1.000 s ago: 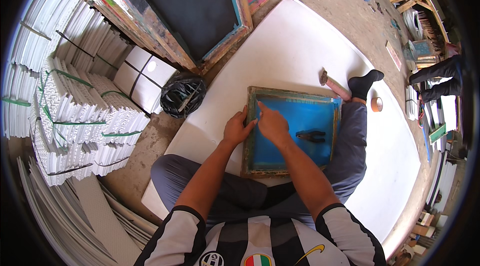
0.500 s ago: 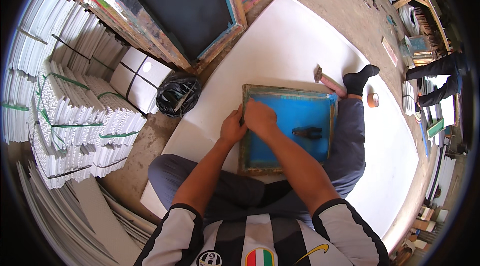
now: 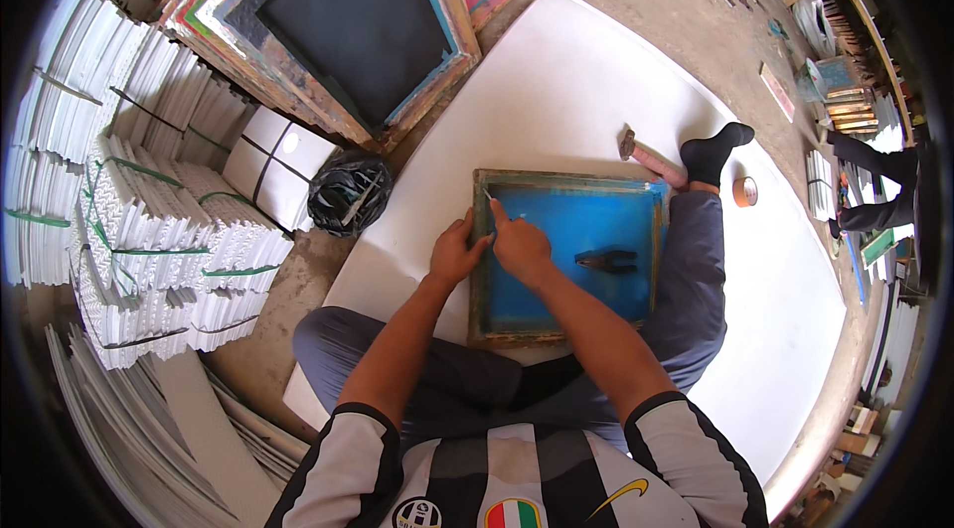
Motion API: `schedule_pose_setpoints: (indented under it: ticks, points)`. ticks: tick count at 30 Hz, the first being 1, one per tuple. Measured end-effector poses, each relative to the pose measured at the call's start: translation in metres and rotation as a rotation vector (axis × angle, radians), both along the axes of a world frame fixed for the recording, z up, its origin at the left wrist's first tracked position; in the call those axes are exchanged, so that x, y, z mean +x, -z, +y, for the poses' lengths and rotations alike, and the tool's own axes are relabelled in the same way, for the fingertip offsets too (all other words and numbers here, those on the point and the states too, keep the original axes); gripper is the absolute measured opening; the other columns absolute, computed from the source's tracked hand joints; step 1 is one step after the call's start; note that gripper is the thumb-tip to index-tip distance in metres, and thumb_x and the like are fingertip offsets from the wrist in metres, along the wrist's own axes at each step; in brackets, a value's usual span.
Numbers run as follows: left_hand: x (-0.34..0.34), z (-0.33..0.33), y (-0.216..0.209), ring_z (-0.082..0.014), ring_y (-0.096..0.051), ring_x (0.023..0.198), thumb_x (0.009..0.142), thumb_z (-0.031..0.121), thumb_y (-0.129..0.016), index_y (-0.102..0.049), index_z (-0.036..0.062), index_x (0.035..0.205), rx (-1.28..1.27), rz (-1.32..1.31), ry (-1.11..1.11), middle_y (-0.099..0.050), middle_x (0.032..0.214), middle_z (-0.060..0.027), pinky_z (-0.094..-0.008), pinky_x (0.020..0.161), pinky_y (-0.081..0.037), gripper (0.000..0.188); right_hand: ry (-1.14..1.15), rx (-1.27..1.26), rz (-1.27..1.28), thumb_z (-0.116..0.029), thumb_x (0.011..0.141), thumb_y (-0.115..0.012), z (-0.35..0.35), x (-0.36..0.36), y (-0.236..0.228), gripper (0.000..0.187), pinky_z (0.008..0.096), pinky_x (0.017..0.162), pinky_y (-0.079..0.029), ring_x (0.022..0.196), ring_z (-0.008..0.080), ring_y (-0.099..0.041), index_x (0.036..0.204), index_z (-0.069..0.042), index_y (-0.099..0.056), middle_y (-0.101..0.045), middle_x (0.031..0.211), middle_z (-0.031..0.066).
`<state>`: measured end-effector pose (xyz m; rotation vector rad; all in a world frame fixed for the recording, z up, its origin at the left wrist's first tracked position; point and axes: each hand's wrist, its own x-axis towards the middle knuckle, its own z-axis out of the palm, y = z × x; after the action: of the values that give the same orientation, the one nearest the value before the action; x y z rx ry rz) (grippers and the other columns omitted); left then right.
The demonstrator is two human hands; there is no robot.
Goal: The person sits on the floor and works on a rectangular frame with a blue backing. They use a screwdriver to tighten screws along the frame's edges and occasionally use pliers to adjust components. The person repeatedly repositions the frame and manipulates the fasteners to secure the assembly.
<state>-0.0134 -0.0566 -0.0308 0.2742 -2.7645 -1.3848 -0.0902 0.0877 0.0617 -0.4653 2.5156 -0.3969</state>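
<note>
A wooden screen-printing frame (image 3: 479,290) with blue mesh (image 3: 547,220) lies in front of me, partly against my bent right leg. My left hand (image 3: 455,252) is closed round its left rail, the thumb over the inner side and the other fingers at the outer edge. Just inside that rail, near the far left corner, my right hand (image 3: 521,248) rests with its index finger stretched forward and the other fingers curled. I see nothing held in it. Dark pliers (image 3: 607,261) lie on the mesh, to the right of this hand.
Beyond the frame, a hammer (image 3: 652,158) lies on the white sheet (image 3: 556,81) beside my foot, near a tape roll (image 3: 744,191). Left are a black plastic bag (image 3: 350,192) and tied white stacks (image 3: 164,260). Large screens (image 3: 358,21) lean behind. Another person's legs (image 3: 874,185) show far right.
My right index finger has stretched out from a more curled hand at the same rail. My left hand stays on the rail. The whole view has shifted slightly.
</note>
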Motion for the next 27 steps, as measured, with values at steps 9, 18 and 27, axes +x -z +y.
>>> schedule_pose_setpoints:
  ticks: [9,18,27]
  points:
    - [0.0,-0.001,-0.004,-0.0389,-0.068,0.093,0.092,0.039,-0.074,-0.051,-0.0043,0.147,-0.02,-0.058,-0.006,-0.067,0.102,-0.0213,-0.0458,0.081,-0.054,0.073,0.012,-0.269,-0.067,-0.022,0.104,-0.056,0.017,-0.015,0.02,0.047,0.046,0.089,-0.055,0.099,0.0394,-0.072,0.149,-0.009,-0.054,-0.074,0.109,0.0218]
    - [-0.001,-0.002,-0.004,-0.0363,-0.068,0.091,0.092,0.039,-0.075,-0.05,-0.0039,0.148,-0.038,-0.114,0.012,-0.067,0.101,-0.0204,-0.0439,0.08,-0.054,0.075,0.419,-0.649,-0.597,-0.018,0.104,-0.06,0.029,-0.025,0.033,0.047,0.0431,0.091,-0.054,0.106,0.0328,-0.071,0.15,-0.012,-0.054,-0.073,0.117,0.0231]
    - [0.001,-0.002,0.0,-0.0335,-0.067,0.089,0.094,0.041,-0.073,-0.051,-0.0025,0.148,0.004,-0.095,-0.012,-0.066,0.099,-0.0184,-0.0418,0.08,-0.053,0.073,0.348,-0.873,-0.428,-0.024,0.109,-0.055,0.033,-0.03,0.074,0.045,0.0264,0.038,-0.034,0.044,0.0104,-0.044,0.154,-0.023,-0.052,-0.057,0.072,0.0047]
